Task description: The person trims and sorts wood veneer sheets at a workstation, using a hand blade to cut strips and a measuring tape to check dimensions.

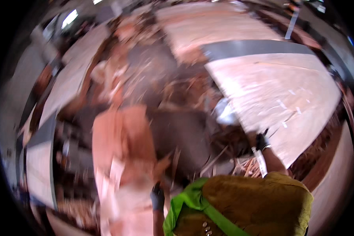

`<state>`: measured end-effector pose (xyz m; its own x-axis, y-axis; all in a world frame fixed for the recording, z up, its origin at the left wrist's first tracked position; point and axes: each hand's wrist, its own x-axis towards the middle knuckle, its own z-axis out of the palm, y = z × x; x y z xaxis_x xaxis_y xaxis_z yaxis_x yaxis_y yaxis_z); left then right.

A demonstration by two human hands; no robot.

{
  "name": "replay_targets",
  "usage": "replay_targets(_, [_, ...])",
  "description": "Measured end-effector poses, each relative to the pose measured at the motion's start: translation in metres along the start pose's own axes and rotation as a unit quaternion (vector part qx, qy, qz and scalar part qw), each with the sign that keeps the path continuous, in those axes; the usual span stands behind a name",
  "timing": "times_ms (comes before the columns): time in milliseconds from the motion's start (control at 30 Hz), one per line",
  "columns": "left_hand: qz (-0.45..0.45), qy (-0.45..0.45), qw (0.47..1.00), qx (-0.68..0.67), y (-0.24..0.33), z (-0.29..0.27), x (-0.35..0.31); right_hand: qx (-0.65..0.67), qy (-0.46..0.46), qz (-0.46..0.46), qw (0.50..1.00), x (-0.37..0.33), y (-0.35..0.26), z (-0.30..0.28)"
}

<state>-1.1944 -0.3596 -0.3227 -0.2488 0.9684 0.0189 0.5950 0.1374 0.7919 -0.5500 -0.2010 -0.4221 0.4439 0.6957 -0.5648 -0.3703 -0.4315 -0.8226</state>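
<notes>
My left hand (pixel 157 197), in a dark grey glove, hangs low beside a stack of reddish veneer sheets (pixel 122 129). Its fingers are smeared by motion, and I cannot make out anything in them. On the right, my right hand (pixel 263 141), also in a dark glove, is by the near left edge of a large pale wood panel (pixel 279 90). A thin dark point juts up from that hand; whether it is a finger or a held thing is unclear. Just below it runs a narrow white strip (pixel 260 162). Paler, torn sheets (pixel 133 200) lie at the stack's near end.
Broken veneer scraps (pixel 145 78) litter the dark floor ahead. A white bag-like bundle (pixel 225 112) sits beside the large panel. Another long panel (pixel 76 65) stretches along the left, with a pale board (pixel 39 173) nearer. More reddish sheets (pixel 212 23) lie at the far side.
</notes>
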Motion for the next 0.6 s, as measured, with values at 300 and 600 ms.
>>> replay_targets(300, [0.193,-0.322,0.918,0.13,0.069,0.106,0.252,0.12,0.221,0.027,0.967,-0.058,-0.029,0.055])
replay_targets(600, [0.378,-0.395,0.837,-0.007,0.223,0.302,0.44,0.117,0.291,0.044,0.949,-0.068,-0.038,0.063])
